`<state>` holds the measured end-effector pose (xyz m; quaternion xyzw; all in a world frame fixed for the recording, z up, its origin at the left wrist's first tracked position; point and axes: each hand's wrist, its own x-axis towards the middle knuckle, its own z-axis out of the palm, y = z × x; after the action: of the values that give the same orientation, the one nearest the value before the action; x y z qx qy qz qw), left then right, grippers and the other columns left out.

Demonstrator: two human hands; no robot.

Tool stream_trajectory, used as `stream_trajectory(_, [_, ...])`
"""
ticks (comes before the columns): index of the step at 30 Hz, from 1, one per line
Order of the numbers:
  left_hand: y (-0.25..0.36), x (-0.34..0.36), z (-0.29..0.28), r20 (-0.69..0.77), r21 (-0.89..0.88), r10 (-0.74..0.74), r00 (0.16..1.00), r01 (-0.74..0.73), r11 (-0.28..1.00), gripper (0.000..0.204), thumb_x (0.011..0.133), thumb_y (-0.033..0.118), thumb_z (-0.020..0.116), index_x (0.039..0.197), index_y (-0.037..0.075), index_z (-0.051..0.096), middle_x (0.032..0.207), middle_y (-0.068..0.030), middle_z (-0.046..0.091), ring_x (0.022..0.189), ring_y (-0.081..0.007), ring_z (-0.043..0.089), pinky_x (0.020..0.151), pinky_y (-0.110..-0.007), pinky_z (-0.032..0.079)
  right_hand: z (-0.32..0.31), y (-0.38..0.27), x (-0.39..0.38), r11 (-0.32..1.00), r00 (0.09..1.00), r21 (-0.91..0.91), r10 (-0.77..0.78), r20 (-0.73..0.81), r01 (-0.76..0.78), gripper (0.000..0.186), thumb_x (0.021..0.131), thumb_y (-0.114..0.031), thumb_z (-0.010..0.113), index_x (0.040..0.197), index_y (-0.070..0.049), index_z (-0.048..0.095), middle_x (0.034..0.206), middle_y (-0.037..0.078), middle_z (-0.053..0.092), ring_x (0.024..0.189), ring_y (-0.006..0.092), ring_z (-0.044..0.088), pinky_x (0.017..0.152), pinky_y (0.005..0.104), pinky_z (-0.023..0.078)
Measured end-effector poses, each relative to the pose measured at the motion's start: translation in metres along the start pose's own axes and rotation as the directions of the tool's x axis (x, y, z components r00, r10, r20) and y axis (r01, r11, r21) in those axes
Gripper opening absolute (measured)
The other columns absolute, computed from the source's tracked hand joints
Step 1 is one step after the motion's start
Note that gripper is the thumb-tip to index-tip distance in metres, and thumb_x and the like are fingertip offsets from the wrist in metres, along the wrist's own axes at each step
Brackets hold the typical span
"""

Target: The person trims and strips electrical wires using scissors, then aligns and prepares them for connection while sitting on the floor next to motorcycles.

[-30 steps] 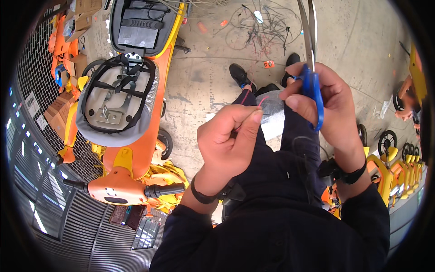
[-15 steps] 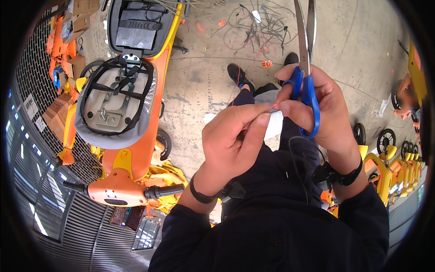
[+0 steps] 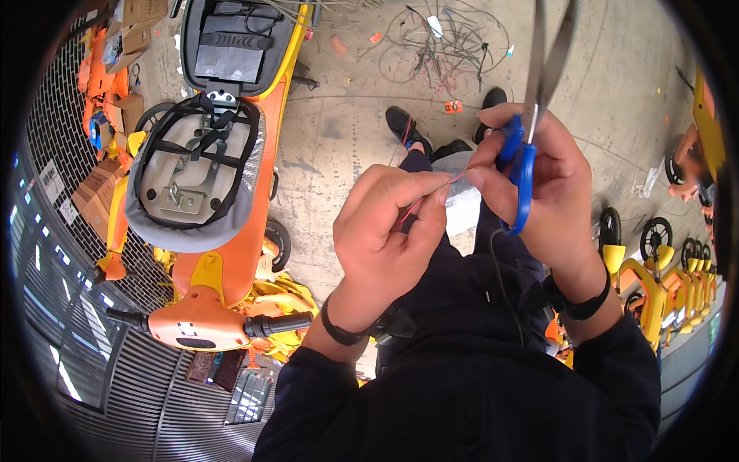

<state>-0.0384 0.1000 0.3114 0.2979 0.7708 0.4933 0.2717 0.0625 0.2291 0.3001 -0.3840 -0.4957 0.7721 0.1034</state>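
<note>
Concrete floor [image 3: 339, 146] below: left hand [image 3: 385, 231] pinches wire [image 3: 457, 178]; right hand [image 3: 552, 175], gripping scissors [image 3: 525, 181], seemingly tugs it; steady tension needed next.

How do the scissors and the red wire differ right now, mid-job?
The scissors are blue-handled with metal blades; the red wire is a thin strand.
The scissors are in the right hand, blades toward the picture's top; the wire is pinched in the left hand, running toward the right hand.
The scissors look far bulkier than the wire.
Both are hand-held.
</note>
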Motion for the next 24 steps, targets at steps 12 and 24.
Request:
stream_trajectory(12, [0.003, -0.006, 0.000, 0.008, 0.216, 0.127, 0.992, -0.125, 0.968, 0.025, 0.069, -0.008, 0.069, 0.092, 0.001, 0.066, 0.071, -0.0079, 0.058, 0.056, -0.0146, 0.055, 0.049, -0.023, 0.044, 0.000, 0.003, -0.009, 0.998, 0.996, -0.051, -0.042, 0.084, 0.046, 0.042, 0.076, 0.007, 0.066, 0.115, 0.004, 0.049, 0.090, 0.013, 0.065, 0.086, 0.0151, 0.064, 0.077, 0.0251, 0.051])
stream_trajectory(24, [0.003, -0.013, -0.001, 0.023, 0.157, 0.084, 0.996, -0.087, 0.984, 0.023, 0.069, -0.008, 0.069, 0.091, 0.000, 0.066, 0.072, -0.0077, 0.058, 0.056, -0.0132, 0.054, 0.049, -0.022, 0.043, -0.002, 0.009, -0.017, 0.955, 0.984, -0.255, -0.126, 0.125, 0.155, 0.040, 0.076, 0.011, 0.062, 0.113, 0.003, 0.049, 0.088, 0.012, 0.065, 0.086, 0.0141, 0.063, 0.078, 0.0251, 0.050])
